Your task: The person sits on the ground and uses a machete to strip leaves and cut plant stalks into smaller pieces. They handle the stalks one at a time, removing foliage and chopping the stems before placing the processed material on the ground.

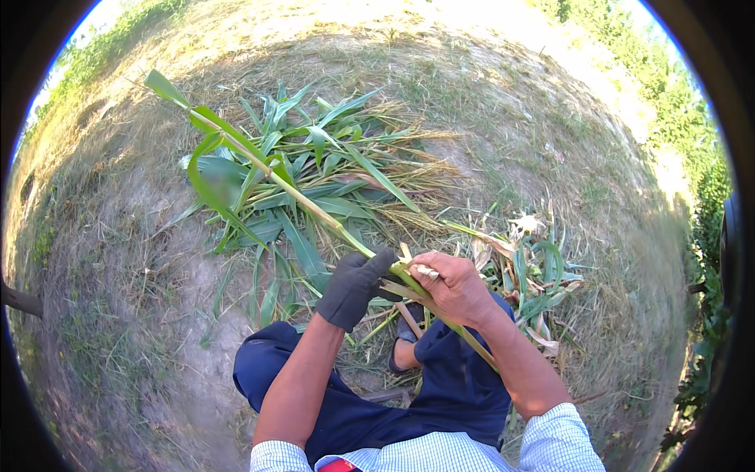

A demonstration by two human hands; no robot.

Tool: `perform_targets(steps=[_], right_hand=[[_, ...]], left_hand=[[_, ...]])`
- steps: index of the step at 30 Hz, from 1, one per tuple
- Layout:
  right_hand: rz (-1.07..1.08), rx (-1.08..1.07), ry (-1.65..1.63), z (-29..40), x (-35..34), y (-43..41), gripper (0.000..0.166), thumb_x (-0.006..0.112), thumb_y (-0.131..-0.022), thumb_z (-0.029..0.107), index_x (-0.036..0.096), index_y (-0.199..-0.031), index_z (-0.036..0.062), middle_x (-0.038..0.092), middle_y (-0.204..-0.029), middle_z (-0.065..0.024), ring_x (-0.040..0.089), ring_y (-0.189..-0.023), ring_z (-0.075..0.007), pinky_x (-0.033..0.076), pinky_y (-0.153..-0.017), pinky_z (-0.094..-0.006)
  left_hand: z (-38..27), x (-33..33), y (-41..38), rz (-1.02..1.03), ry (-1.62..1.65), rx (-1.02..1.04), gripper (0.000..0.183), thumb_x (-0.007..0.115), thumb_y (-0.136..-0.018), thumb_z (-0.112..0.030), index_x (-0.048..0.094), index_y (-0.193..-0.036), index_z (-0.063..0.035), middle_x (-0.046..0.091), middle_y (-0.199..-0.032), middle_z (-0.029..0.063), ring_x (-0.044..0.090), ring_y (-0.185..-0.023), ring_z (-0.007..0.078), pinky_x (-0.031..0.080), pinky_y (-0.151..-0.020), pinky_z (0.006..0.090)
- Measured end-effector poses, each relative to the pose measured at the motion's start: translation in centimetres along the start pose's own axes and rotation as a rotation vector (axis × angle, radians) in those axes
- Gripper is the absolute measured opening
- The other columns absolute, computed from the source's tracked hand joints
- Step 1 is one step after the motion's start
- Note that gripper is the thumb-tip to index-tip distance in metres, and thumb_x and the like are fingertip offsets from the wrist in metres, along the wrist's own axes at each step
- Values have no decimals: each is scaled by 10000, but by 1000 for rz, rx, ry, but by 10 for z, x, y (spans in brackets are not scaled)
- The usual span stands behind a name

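A long green maize stalk (302,201) runs slantwise across my lap, its leafy tip (168,88) pointing to the far left. My left hand (357,286), in a black glove, is closed around the stalk near its middle. Just below it, my bare right hand (451,286) pinches a small pale strip (426,271) against the stalk; what exactly the strip is, I cannot tell. A split, dry-edged leaf sheath (404,290) stands away from the stalk between my hands. Under my right forearm the stalk's lower end passes out towards my thigh.
Beyond my hands lies a heap of cut maize tops (318,159) with leaves and tassels. To the right sits a smaller pile of leaves and dry husks (540,271). My bent legs in dark blue trousers (377,422) frame the near ground. Leafy bushes (678,106) border the right side.
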State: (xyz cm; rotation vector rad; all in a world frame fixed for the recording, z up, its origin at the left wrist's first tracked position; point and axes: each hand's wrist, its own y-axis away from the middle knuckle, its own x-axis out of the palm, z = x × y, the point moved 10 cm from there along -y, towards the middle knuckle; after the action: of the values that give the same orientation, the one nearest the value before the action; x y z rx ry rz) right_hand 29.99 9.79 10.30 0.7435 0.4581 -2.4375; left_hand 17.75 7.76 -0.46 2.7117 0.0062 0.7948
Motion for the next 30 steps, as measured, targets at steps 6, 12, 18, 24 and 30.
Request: perform_targets(steps=[6,12,18,24,30], right_hand=[[-339,210,450,-88,-102,8,207,596,-907,58,614,-1107,9,679,-951,-186,678,-892,-319,525,-756,-386],[-343,357,477,-90,-119,33,545,596,-970,317,496,-1373,-36,663,-1138,-209,682,-945,-235,548,-753,-329],[399,644,-147,-43,19,81,466,647,-954,303,564,-1293,-5,698,-959,-160,653,-764,-222,530,-712,-342],[155,346,140,-25,-29,74,373,694,-909,301,666,-1120,-4,677,-830,-155,648,-731,-233,509,-701,-335],[27,299,226,-53,-63,96,266,749,-796,210,690,-951,2,646,-772,-136,630,-718,-274,485,-671,-378]], left_hand=[[-14,6,12,44,7,12,331,673,-935,-302,652,-991,23,670,-879,111,693,-748,206,590,-643,334],[-14,-2,15,-49,71,-11,398,692,-924,-339,649,-968,54,697,-898,150,713,-742,220,607,-637,329],[-4,-8,1,-66,137,21,372,674,-942,-334,628,-1032,24,678,-916,119,700,-785,209,597,-688,324],[-52,-77,-2,-185,397,316,286,566,-997,-311,564,-1108,-48,635,-964,94,670,-872,229,577,-798,410],[-82,-113,12,-205,671,447,376,538,-1002,-394,586,-1142,-49,656,-1047,136,666,-943,289,549,-869,485]])
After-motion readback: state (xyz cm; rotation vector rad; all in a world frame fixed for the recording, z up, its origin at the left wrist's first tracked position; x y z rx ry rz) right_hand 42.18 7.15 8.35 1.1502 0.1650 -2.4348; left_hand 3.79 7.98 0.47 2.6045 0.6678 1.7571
